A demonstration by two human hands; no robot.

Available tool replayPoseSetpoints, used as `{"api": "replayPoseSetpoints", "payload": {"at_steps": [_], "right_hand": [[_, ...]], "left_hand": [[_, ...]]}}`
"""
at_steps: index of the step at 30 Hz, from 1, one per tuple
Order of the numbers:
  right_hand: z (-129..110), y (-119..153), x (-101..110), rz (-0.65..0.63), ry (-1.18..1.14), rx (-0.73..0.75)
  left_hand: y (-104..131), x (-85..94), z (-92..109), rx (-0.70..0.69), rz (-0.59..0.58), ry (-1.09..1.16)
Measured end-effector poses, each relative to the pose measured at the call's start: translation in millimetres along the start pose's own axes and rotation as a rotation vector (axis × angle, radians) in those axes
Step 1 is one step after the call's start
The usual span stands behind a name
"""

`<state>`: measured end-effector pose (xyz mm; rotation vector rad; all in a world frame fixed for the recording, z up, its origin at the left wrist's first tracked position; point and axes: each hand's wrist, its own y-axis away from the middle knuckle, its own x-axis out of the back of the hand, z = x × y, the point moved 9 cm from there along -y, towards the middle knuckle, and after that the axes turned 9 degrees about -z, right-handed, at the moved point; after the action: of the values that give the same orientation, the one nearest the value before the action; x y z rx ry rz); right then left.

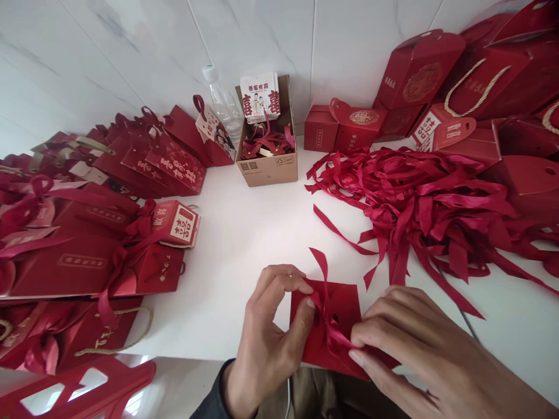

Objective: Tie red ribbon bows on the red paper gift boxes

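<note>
A red paper box (345, 299) lies at the table's front edge between my hands, with a red ribbon (325, 265) looped over it. My left hand (279, 326) pinches a loop of this ribbon between thumb and fingers at the box's left side. On the right, my right hand (406, 343) has thumb and fingers closed on the ribbon's other part, low over the box. Behind my right hand lies a large tangled pile of red ribbons (419, 203).
Red gift boxes (87, 256) crowd the left side of the white table (227, 233). At the back stand a clear bottle (222, 102) and a cardboard box (268, 171) with cards and ribbons. More red boxes (419, 70) are stacked at the back right. A red chair (109, 393) is lower left.
</note>
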<state>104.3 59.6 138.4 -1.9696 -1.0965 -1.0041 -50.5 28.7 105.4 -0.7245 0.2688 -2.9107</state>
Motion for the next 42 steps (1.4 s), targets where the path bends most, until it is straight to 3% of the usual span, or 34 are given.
{"api": "replayPoseSetpoints", "payload": {"at_steps": [5,11,19,27,32,35,42], "right_hand": [[12,5,-4,-0.047,-0.034,-0.062],[24,12,-1,-0.013,-0.043,-0.148],[56,25,-2,-0.018,-0.108,-0.324],[61,22,-8,-0.052,-0.128,-0.371],[57,15,-7,-0.025,-0.164,-0.33],[58,15,-12,-0.078,-0.177,-0.34],[60,20,-16,-0.149,-0.2,-0.394]], "left_hand": [[6,2.3,-7,0.056,0.059,0.032],[15,3.1,-13,0.125,0.124,0.025],[17,15.7,-32,0.294,0.145,0.222],[12,11.7,-43,0.384,0.053,0.239],[-2,5.5,-44,0.347,-0.118,0.194],[-9,-1.0,-50,0.372,-0.213,0.296],[-14,-5.3,-50,0.41,-0.215,0.487]]}}
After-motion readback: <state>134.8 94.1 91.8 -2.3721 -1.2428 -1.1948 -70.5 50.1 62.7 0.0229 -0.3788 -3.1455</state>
